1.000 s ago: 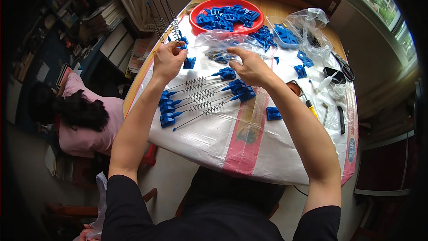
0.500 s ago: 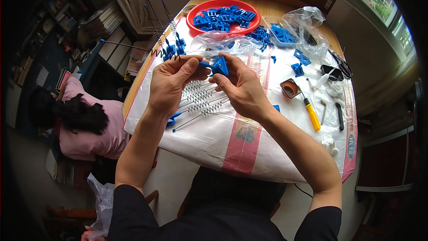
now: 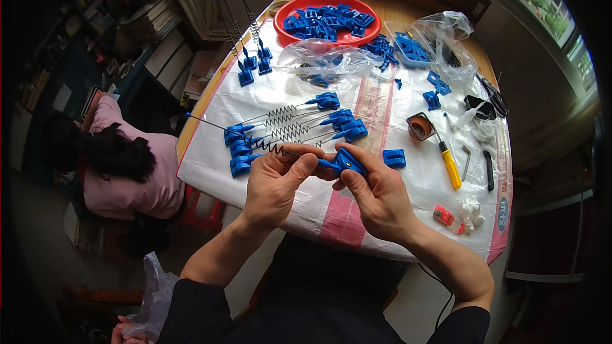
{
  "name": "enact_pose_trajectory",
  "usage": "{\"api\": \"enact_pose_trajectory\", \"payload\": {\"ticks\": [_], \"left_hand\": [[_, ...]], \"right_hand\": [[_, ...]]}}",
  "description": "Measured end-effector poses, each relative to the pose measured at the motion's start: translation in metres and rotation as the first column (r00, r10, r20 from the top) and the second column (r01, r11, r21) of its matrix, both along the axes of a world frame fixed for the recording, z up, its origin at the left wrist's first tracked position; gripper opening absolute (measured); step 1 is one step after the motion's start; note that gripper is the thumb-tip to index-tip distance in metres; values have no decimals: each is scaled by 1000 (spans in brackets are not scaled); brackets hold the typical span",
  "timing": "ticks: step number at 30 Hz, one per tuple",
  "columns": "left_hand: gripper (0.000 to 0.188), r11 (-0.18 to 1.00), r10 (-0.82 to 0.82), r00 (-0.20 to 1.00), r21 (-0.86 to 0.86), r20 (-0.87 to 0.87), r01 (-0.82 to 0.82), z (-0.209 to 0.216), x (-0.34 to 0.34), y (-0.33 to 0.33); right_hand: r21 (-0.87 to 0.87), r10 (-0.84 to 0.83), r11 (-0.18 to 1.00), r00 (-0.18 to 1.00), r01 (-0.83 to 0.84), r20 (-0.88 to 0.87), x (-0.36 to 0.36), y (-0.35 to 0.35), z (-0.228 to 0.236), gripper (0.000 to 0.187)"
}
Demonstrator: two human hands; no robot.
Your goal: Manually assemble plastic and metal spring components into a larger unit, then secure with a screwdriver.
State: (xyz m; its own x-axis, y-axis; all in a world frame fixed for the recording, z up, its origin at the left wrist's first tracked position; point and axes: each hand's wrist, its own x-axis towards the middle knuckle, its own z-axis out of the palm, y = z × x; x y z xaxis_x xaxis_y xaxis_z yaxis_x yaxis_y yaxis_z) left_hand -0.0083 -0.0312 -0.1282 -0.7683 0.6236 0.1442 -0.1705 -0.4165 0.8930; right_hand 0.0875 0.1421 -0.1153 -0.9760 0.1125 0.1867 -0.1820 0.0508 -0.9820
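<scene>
Near the front of the table, my left hand (image 3: 274, 185) pinches the black spring wire (image 3: 252, 141) close to its blue plastic socket. The wire's long straight end, tipped with a blue cap, points out to the left. My right hand (image 3: 386, 200) grips the blue plastic base (image 3: 347, 160) at the other end, thumb on its near edge. Just beyond my hands lie several similar spring-wire pieces (image 3: 287, 129), side by side, with blue bases at alternating ends. A loose blue base (image 3: 394, 158) rests right of my right hand.
At the back stands a red basin (image 3: 280, 30) of blue parts, beside a clear tub (image 3: 413, 51) and plastic bags. Spring-wire pieces (image 3: 247, 75) stand upright at far left. A yellow-handled screwdriver (image 3: 450, 169) and brown cup (image 3: 421, 127) lie right. A person (image 3: 131, 165) sits left.
Both hands have come nearer to me and slightly right, still holding the spring-wire piece. The row of pieces they covered now shows, as does a small red container at the right.
</scene>
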Motion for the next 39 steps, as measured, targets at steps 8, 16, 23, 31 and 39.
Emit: {"api": "enact_pose_trajectory", "payload": {"ticks": [8,16,23,31,39], "left_hand": [[18,989,-144,953,71,268,130,-13,-1,-10],[22,999,45,997,12,57,-45,6,-19,-26],[26,674,-189,824,-681,-534,-286,65,-111,-98],[25,451,-483,588,-760,-649,-468,35,-178,-86],[27,399,-582,609,-842,-538,-362,10,-197,-47]], "right_hand": [[-155,287,951,949,-266,130,3,20,8,40],[26,134,990,985,-138,109,-20,2,9,42],[109,5,994,998,-12,64,-25,31,17,40],[131,18,991,991,-35,132,-12,47,4,38],[127,29,991,989,-47,145,-4,45,5,37]]}}
